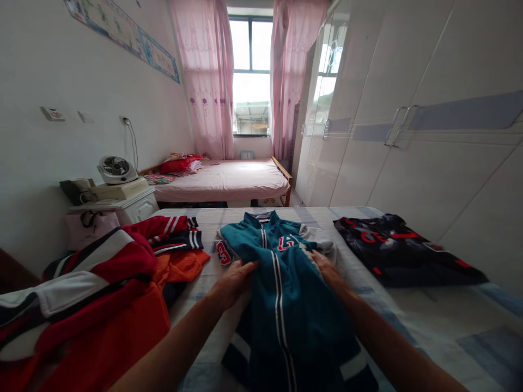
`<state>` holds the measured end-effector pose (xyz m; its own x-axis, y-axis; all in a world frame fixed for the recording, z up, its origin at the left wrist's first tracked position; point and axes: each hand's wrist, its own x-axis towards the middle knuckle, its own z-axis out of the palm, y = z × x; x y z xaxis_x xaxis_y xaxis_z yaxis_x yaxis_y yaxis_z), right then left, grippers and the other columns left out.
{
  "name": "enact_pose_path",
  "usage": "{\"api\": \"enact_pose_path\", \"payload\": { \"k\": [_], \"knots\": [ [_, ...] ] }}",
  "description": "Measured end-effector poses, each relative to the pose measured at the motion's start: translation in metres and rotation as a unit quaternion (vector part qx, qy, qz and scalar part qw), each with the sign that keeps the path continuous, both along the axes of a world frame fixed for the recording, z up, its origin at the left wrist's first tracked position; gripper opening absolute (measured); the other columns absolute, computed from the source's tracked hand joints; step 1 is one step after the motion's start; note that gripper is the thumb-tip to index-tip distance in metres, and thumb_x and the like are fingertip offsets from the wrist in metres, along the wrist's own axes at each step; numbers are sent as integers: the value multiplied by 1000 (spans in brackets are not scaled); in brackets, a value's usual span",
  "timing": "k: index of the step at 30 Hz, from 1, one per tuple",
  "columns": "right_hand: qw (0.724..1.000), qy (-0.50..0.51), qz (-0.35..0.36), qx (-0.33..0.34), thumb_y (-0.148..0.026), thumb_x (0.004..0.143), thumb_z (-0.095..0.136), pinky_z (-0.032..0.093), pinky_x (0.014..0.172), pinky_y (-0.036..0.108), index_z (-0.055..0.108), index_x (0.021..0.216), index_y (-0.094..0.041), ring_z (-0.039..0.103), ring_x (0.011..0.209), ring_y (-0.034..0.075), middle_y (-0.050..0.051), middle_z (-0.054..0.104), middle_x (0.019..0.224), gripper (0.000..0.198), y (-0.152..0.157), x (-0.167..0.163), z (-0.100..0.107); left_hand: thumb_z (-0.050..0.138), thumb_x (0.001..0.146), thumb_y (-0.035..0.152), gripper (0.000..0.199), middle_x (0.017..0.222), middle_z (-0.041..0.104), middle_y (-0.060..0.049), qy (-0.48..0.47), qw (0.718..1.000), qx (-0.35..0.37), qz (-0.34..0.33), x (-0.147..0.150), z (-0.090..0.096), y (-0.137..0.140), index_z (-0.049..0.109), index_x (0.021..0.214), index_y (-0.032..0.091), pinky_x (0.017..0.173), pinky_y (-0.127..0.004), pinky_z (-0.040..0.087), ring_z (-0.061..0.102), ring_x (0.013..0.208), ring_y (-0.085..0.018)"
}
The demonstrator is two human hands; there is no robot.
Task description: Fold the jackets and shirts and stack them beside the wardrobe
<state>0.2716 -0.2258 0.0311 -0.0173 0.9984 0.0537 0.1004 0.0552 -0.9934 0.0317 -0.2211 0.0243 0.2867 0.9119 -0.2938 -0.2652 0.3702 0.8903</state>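
Note:
A teal zip-up jacket with white-edged zip, grey sleeves and letter patches lies front up on the bed, collar pointing away from me. My left hand is closed on its left side just below the patched sleeve, thumb on top and the other fingers mostly hidden. On the opposite side my right hand grips the edge near the grey sleeve, its fingertips partly out of sight. Dark striped cuffs stick out on both sides near the hem.
Red, white and orange clothes are heaped at left. A folded black garment with red lettering lies at right on the checked bedsheet. Beyond are a fan on a cabinet, a second bed and a white wardrobe.

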Motion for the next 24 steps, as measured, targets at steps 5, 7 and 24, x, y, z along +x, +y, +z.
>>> {"api": "enact_pose_path", "payload": {
  "k": [5,7,24],
  "knots": [
    [989,-31,-128,60,-52,78,53,48,73,31,61,98,-22,61,80,20,2,67,83,37,-30,19,40,66,77,27,21,85,72,-1,-24,990,97,101,-30,36,-6,64,96,18,63,-18,51,65,68,-11],
    [992,-70,-106,30,-52,79,53,45,59,27,59,94,-21,56,62,15,-3,61,68,35,-41,31,40,66,77,31,27,90,72,-5,-2,991,98,87,-46,37,-15,64,100,17,62,-21,52,66,68,-13],
    [849,-494,-186,18,-42,75,52,43,81,43,60,109,-14,57,105,33,19,63,113,45,54,71,-32,68,74,41,50,107,70,-10,67,996,56,33,-50,17,-13,59,116,17,82,-33,54,68,92,-24]
  ]
}}
